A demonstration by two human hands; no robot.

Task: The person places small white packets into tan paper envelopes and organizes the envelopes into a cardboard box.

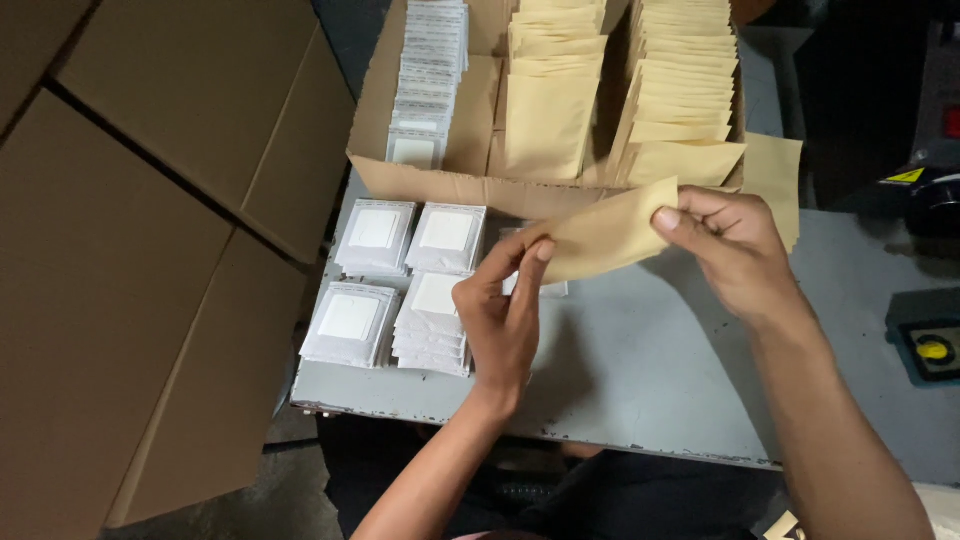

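Note:
A tan paper envelope [608,232] is held above the grey table [640,370] between both hands. My left hand [500,305] pinches its left end with fingertips and thumb. My right hand [728,245] grips its right end. Under the left fingers a white sachet [545,288] shows partly, mostly hidden by the envelope. To the left on the table lie several stacks of white square sachets [400,285].
An open cardboard box [450,185] at the table's far side holds rows of tan envelopes [680,90] and a row of white sachets [428,70]. Large flat cardboard boxes [130,250] stand to the left. A dark machine with a yellow button [932,348] is at right.

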